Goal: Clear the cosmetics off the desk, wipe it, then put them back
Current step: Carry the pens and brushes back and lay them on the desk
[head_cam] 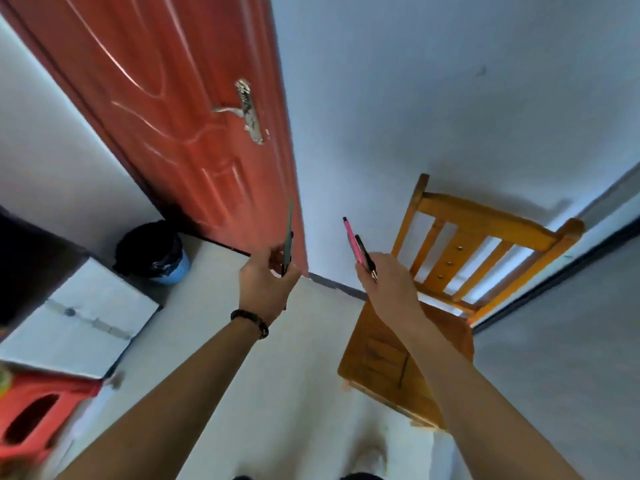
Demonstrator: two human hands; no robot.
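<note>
A grey-green stick (288, 237), perhaps a liner, is gripped in the left hand (266, 285) before the door (173, 116). A pink pencil (352, 240) and a black pencil (363, 252) are clasped in the right hand (388, 289), near the chair (485, 230).

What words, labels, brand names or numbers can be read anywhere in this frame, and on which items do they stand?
No text can be read in this frame.
Grey-green pencil gripped by the left hand: motion-blurred, no print legible.
Pink and black pencils gripped by the right hand: any print is too small to read.
White box and red stool: no lettering visible.
</note>
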